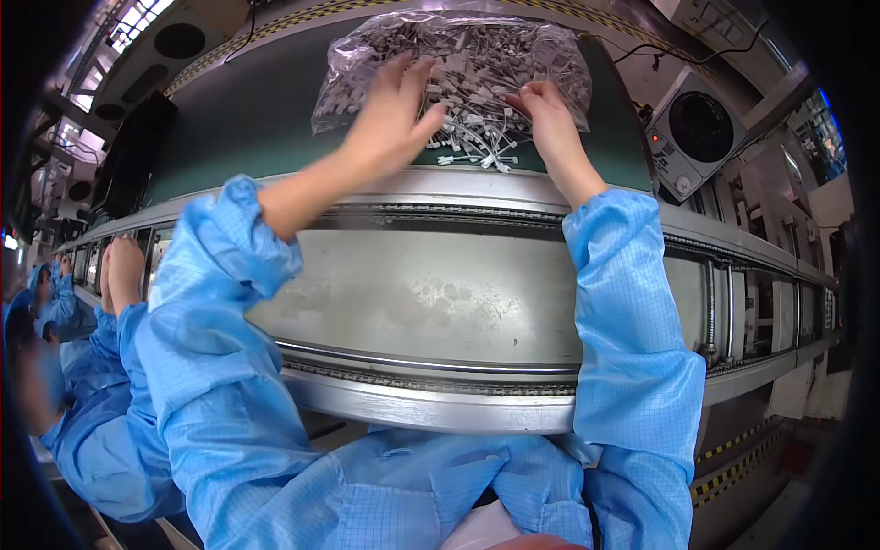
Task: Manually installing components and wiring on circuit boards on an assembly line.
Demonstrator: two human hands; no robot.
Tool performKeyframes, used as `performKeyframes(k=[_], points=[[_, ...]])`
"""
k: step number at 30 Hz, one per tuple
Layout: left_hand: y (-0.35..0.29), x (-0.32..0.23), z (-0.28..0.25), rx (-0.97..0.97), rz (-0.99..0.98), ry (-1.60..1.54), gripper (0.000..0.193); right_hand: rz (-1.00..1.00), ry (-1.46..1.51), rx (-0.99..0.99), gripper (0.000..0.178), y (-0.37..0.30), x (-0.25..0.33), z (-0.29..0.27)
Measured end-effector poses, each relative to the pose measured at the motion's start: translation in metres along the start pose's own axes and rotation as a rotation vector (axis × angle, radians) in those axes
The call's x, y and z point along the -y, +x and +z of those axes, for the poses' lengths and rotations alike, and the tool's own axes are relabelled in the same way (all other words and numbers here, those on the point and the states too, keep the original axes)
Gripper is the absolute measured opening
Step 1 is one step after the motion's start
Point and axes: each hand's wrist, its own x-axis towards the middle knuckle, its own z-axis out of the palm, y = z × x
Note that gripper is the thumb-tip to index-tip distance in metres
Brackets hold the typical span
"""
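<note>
A clear plastic bag [353, 73] lies on the green work surface, opened toward me. It is full of short grey cables with white connectors [472, 78], and some of them spill out at its near edge. My left hand [392, 105] is over the left part of the pile, fingers spread and a little blurred, with nothing seen in it. At the pile's right side, my right hand [550, 115] has its fingers curled and pressed together against the cables and the bag. What lies between those fingertips cannot be made out.
Between me and the green surface [247, 119] runs a metal conveyor frame with chains [440, 390] around a pale plate [431, 293]. A fan-like box [697, 128] stands at the right. To my left sits a co-worker in blue [101, 431], hands [124, 270] raised near the rail.
</note>
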Motion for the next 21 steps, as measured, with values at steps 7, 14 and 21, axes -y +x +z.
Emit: performKeyframes(k=[7, 14, 21], points=[[0.008, -0.023, 0.064, 0.045, -0.049, -0.092, 0.072, 0.069, 0.089, -0.072, 0.032, -0.028, -0.003, 0.008], [0.027, -0.002, 0.070, 0.078, 0.096, -0.030, 0.065, -0.017, -0.031, -0.237, 0.034, -0.038, -0.010, 0.022], [0.030, 0.004, 0.071, -0.129, 0.181, -0.052, 0.067, -0.065, -0.038, -0.277, 0.029, -0.047, 0.000, -0.011]])
